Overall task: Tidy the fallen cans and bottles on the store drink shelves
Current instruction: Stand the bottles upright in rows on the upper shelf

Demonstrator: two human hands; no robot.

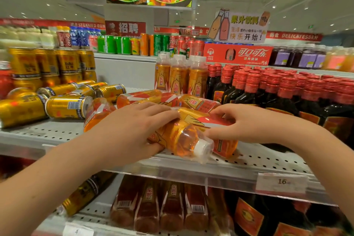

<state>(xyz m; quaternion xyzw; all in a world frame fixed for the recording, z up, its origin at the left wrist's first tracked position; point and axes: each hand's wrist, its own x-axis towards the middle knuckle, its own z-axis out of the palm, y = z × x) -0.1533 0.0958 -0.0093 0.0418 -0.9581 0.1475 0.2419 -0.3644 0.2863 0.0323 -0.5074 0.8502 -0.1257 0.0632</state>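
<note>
Upper perforated shelf (57, 132): white metal, with a clear front rail. A lower shelf (99, 209) beneath it carries further bottles lying on their sides.

Right section: a dense block of dark red-capped bottles (287, 92), all upright.

Left section: gold cans (47, 63) stacked upright at the rear. In front of them several fallen gold cans (69, 106) lie on their sides, touching one another.

Centre rear: upright orange drink bottles (178, 76) with white caps, just beside the dark block.

Centre front: a heap of fallen orange drink bottles (145, 98), lying crosswise and touching.

The front fallen bottle (182, 140) lies at the shelf edge, its white cap (203, 149) pointing outward.

Left hand (134, 126): grasping the front fallen bottle, fingers over its body and thumb beneath.

Right hand (249, 122): fingers curled over the second fallen bottle (220, 120), which lies against the front one. The thumb sits by the front bottle's shoulder.

Price tag (281, 182): on the rail at right, reading 16.
</note>
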